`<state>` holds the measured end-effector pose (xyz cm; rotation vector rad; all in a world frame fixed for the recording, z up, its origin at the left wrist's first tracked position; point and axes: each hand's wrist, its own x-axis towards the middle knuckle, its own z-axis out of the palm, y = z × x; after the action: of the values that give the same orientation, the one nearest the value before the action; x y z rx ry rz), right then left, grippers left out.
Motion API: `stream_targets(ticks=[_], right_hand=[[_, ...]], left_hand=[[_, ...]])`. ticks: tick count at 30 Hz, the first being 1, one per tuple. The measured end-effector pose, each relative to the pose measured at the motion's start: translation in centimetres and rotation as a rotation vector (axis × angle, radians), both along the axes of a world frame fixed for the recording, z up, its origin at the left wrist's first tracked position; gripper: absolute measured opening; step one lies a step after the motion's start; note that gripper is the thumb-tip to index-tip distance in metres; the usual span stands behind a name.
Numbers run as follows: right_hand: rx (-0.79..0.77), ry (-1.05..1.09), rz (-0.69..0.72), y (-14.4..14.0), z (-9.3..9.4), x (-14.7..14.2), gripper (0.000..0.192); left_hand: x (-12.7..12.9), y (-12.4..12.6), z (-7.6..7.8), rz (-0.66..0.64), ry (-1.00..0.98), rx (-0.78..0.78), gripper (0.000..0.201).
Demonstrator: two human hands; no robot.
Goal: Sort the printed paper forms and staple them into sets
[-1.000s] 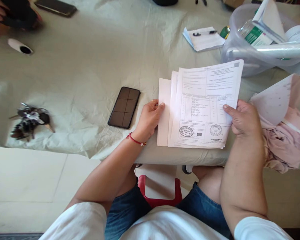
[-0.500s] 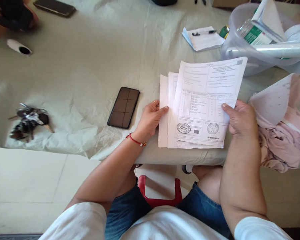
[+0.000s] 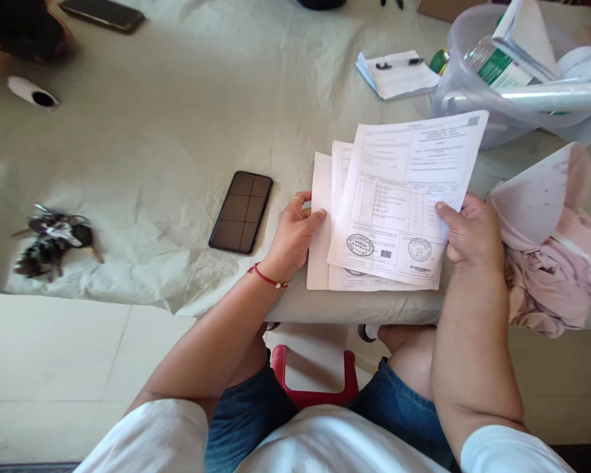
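Pale grey-green cloth (image 3: 187, 118), creased all over, covers the counter, and at its near edge lies a small stack of printed papers (image 3: 374, 263), fanned so that three sheets show. The right hand (image 3: 473, 233) pinches the top sheet (image 3: 404, 190) at its right side, thumb on the printed face and fingers behind, holding it tilted and skewed to the right above the others (two round stamps sit near its lower edge). The left hand (image 3: 293, 236) rests on the left margin of the lowest sheet, fingers loosely curled with the thumb pressed flat on the paper; a red string bracelet (image 3: 267, 278) circles its wrist. Just left of that hand a dark phone (image 3: 241, 211) lies face up on the cloth, apart from the papers. Farther toward the left edge sits a bunch of keys (image 3: 54, 238). At the far left corner are a second phone (image 3: 103, 13), a small white object with a dark hole (image 3: 29, 92), and another person's hand (image 3: 10, 36) on something dark, too blurred to make out. Toward the far right corner stands a clear plastic tub (image 3: 467, 92) holding a bottle with a green label (image 3: 497, 62), with a notepad and pen (image 3: 398, 72) just beside it. Pink cloth (image 3: 556, 269) is bunched at the right edge, touching the right hand.
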<state>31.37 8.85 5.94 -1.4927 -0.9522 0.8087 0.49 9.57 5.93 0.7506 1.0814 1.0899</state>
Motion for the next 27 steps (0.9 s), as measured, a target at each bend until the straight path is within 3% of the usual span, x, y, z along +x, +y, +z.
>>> stream_targets(ticks=[3, 8, 10, 16, 21, 27], right_hand=[[0.028, -0.009, -0.03, 0.1, -0.5, 0.4, 0.033], [0.059, -0.019, -0.045, 0.4, -1.0, 0.3, 0.032], [0.073, -0.029, -0.049, 0.5, -1.1, 0.2, 0.031], [0.091, -0.033, -0.009, 0.5, -1.3, -0.2, 0.037], [0.035, -0.051, 0.006, 0.3, -1.0, -1.0, 0.038], [-0.086, -0.026, 0.053, -0.1, -0.5, -0.1, 0.049]], left_hand=[[-0.1, 0.1, -0.1, 0.067, 0.051, 0.027, 0.056], [-0.1, 0.1, 0.0, 0.027, 0.208, 0.016, 0.01], [-0.1, 0.0, 0.3, 0.021, 0.224, -0.019, 0.005], [0.0, -0.2, 0.9, -0.007, 0.109, -0.06, 0.023], [-0.2, 0.2, -0.1, 0.009, 0.138, -0.069, 0.027], [-0.4, 0.4, -0.8, 0.01, 0.129, -0.047, 0.047]])
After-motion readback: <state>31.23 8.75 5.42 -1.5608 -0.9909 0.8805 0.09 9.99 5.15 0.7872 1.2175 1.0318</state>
